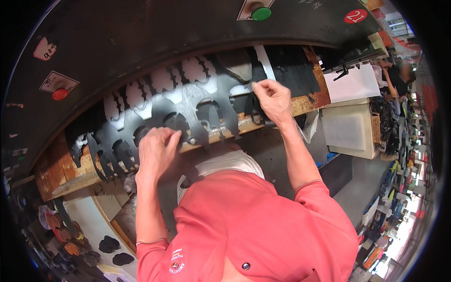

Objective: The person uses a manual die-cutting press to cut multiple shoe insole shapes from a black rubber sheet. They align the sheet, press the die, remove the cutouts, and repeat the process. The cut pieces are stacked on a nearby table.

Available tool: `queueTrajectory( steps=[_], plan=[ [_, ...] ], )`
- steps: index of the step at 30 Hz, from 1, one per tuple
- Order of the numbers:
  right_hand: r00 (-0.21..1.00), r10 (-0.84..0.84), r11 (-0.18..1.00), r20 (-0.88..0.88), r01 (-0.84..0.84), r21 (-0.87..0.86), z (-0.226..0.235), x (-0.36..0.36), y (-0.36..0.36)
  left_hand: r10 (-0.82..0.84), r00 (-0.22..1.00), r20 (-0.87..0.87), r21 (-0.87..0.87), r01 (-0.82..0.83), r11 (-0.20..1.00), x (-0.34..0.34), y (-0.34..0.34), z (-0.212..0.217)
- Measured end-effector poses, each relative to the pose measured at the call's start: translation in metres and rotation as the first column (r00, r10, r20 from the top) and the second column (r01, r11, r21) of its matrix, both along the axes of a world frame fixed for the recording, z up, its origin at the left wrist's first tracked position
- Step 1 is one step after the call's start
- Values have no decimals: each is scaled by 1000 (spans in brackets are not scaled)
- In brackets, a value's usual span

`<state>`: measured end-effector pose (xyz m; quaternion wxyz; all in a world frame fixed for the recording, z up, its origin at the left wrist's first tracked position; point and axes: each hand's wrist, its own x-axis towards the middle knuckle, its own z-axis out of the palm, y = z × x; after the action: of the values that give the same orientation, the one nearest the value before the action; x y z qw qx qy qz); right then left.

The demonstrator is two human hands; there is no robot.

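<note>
A black sheet with rows of curved cut-outs lies along the worn machine bed, pale gaps showing through its openings. My left hand is over its near edge, thumb and fingers drawn together beside a rounded black cut piece; what lies between the fingertips is hidden. Farther right, my right hand pinches at the sheet's right part, close to a pale strip. Narrow black tongues of the sheet hang over the bed's front edge at the left.
A dark machine beam spans above the bed, bearing a green button and a red button. White paper and a pale cabinet stand at right. Black pieces lie lower left. Another person works far right.
</note>
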<state>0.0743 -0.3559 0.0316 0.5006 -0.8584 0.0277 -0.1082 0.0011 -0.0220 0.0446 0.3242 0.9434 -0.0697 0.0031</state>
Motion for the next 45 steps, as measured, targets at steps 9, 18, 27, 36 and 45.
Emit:
queueTrajectory(
  steps=[9,18,27,36,45],
  plan=[
    [952,305,768,27,-229,-597,-1,97,42,-83,955,284,-155,132,979,116,-25,12],
    [965,261,959,-31,-256,122,-3,108,7,-230,912,340,107,205,973,195,-75,-50],
    [964,232,710,-133,-74,701,0,106,-9,-116,976,186,-373,180,910,172,-128,-12],
    [974,196,661,-109,-49,749,-2,107,-7,-349,929,-123,-675,180,716,175,-160,-22],
    [980,178,658,-86,-53,751,-3,107,-3,-152,930,-335,-761,-172,626,159,-133,-19]
  ],
)
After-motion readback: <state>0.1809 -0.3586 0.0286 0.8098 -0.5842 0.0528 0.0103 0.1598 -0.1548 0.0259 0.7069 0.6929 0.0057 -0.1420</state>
